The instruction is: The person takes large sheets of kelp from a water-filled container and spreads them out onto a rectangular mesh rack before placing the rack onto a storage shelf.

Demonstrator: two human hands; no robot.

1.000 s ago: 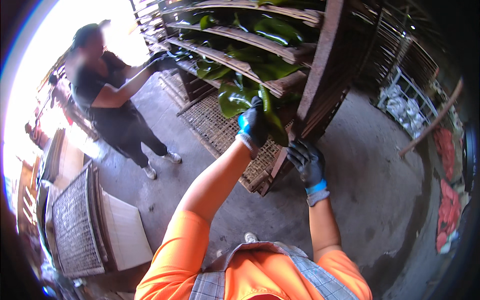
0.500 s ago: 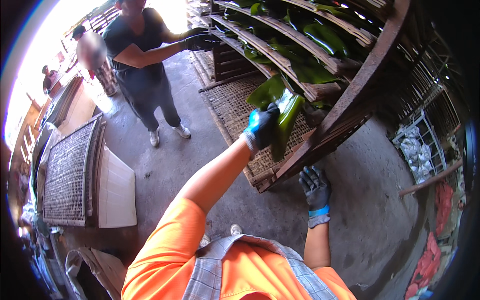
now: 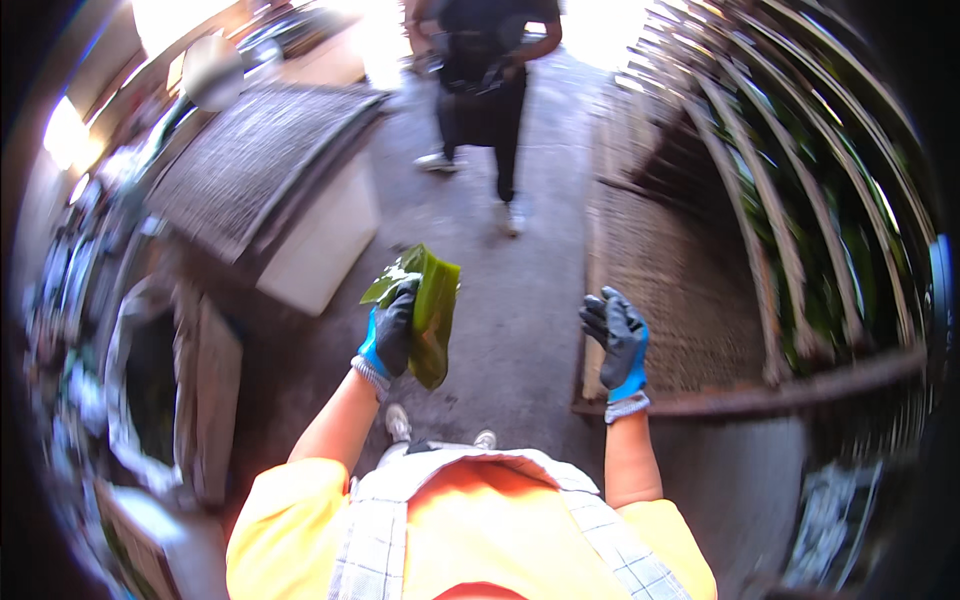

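Observation:
My left hand [image 3: 396, 328], in a black and blue glove, grips a folded, glossy green leaf-like sheet [image 3: 434, 315] in front of me. The sheet's lower end hangs down beside the fingers, and its exact kind is unclear. To the right, my right hand [image 3: 618, 335], gloved the same way, holds nothing, and its fingers are apart. It is nearest the corner of a rack with slatted shelves [image 3: 765, 240], where more green sheets [image 3: 835, 240] lie, blurred by motion.
A person [image 3: 490, 90] in dark clothes stands ahead on the concrete floor [image 3: 500, 290]. Woven panels [image 3: 265, 160] lean over a pale box [image 3: 325, 235] at the left. Nearer, a large open sack-like container [image 3: 205, 400] stands on my left. A white wire crate [image 3: 835, 525] is at lower right.
My view has turned left, away from the rack. My left hand has drawn the green sheet off the shelves. The other person now stands straight ahead, hands away from the rack.

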